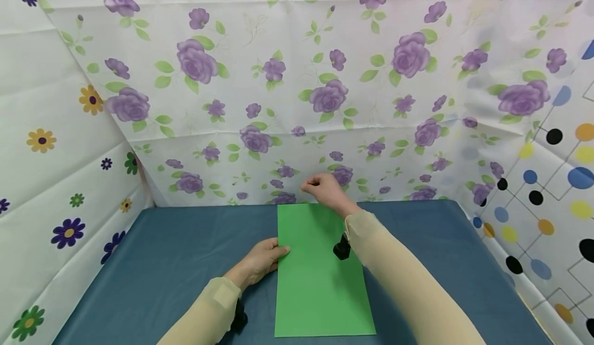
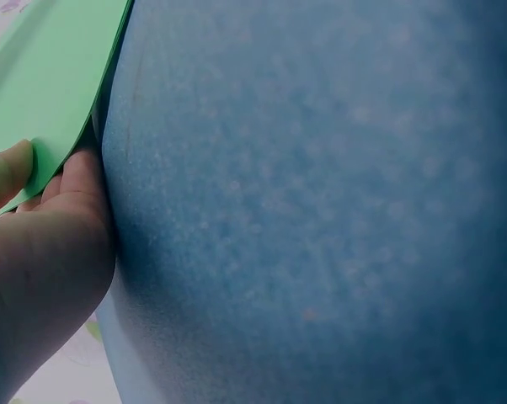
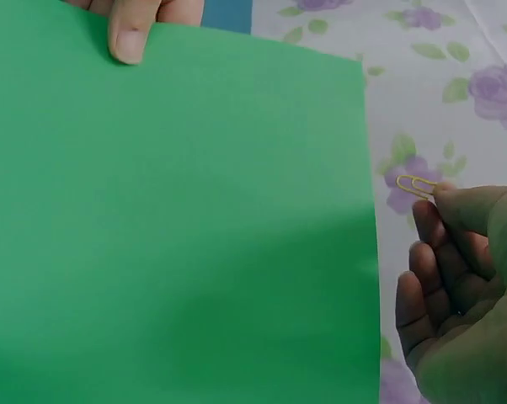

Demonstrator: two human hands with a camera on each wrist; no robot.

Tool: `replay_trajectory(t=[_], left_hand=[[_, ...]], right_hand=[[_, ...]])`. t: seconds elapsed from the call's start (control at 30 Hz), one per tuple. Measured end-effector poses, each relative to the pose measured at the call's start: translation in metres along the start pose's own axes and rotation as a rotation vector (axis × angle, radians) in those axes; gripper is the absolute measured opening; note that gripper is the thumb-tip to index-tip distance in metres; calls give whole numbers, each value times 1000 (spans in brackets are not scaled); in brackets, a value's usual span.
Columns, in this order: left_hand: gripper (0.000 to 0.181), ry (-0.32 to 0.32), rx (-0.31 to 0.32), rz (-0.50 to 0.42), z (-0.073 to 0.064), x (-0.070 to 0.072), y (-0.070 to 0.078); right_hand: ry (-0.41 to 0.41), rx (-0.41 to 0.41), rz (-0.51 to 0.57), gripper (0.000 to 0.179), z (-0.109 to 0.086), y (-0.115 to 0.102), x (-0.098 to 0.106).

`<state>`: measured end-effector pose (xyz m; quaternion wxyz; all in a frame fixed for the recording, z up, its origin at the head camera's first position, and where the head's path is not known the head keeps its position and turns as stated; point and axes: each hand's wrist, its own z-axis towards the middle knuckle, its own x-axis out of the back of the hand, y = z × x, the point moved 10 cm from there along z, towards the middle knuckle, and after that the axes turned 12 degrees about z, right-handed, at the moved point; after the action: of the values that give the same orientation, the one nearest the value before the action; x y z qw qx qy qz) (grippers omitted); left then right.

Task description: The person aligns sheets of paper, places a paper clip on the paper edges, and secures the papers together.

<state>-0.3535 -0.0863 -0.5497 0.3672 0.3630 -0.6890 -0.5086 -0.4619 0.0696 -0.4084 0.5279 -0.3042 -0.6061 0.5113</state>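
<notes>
Green sheet [image 1: 320, 288] (likely light, pliant; best edge-held) pinched by left hand [image 1: 261, 261]; yellow paperclip [image 3: 413, 183] pinched by right hand [image 1: 328, 192].

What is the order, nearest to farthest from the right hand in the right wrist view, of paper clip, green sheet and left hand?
1. Paper clip: pinched by the right hand.
2. Green sheet: edge just left.
3. Left hand: upper left, gripping the sheet.

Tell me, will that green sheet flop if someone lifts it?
The green sheet probably bends easily: its edge curves where the left hand pinches it. It's likely light for its size, since that edge looks thin.
</notes>
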Motion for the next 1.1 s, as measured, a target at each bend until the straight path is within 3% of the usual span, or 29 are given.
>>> replay_trajectory(t=[0.23,0.53,1.1], left_hand=[[36,-3,-2,-18,2,0,0],[36,-16,-16,-22,1,0,0],[38,-15,-17,-26,-1,0,3]], right_hand=[[-32,-23,-26,23,5,-6,-18],[-43,4,-77,18,8,-15,-35],[-76,27,-131,14,10,-16,-50]])
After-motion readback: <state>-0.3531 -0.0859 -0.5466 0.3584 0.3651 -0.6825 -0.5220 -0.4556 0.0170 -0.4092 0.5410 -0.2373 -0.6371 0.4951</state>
